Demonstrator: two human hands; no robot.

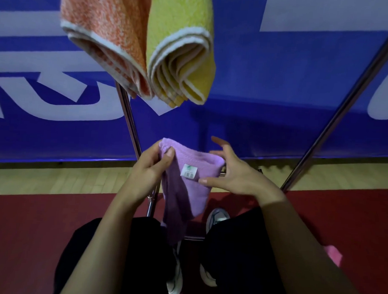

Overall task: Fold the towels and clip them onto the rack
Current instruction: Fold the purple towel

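A purple towel (182,190) with a small white label hangs in front of me, folded over at its top. My left hand (147,169) pinches its upper left corner between thumb and fingers. My right hand (234,170) is spread, with the thumb touching the towel just below the label and the fingers reaching behind the right edge. Above, a folded orange towel (104,31) and a folded yellow towel (182,46) hang side by side from the top of the frame; what holds them is out of view. Metal rack legs (131,126) slant down behind my hands.
A second rack leg (341,108) runs diagonally at the right. A blue banner (257,94) with white lettering stands behind. The floor is wood strip then red mat. A pink cloth (332,255) lies on the mat at the right. My shoes (216,216) are below.
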